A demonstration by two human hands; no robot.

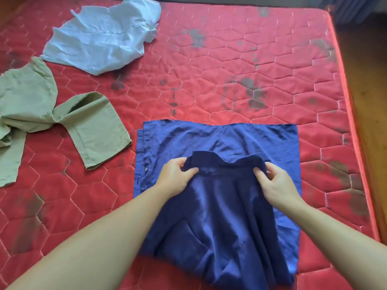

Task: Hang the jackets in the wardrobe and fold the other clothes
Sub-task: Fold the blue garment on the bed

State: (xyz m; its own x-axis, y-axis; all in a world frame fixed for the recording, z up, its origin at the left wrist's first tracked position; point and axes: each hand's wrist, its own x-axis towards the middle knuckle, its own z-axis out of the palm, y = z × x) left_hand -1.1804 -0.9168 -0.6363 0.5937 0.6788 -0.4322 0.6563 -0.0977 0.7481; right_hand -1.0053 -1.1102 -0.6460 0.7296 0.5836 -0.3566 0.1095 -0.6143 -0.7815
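She stands at the near edge of the red mattress (230, 59) with the blue shirt (219, 143) spread in front of her, already narrowed into a rectangle. Her left hand (178, 174) pinches one end of the collar and her right hand (276, 185) pinches the other, both clamped on the cloth, the collar end doubled over the shirt's far half. This looks like the folding step, partway through. I'd say the next move calls for laying that fold flat and squaring its edges. The olive trousers (83, 122) and the white shirt (100, 38) lie rumpled to the left, unfolded
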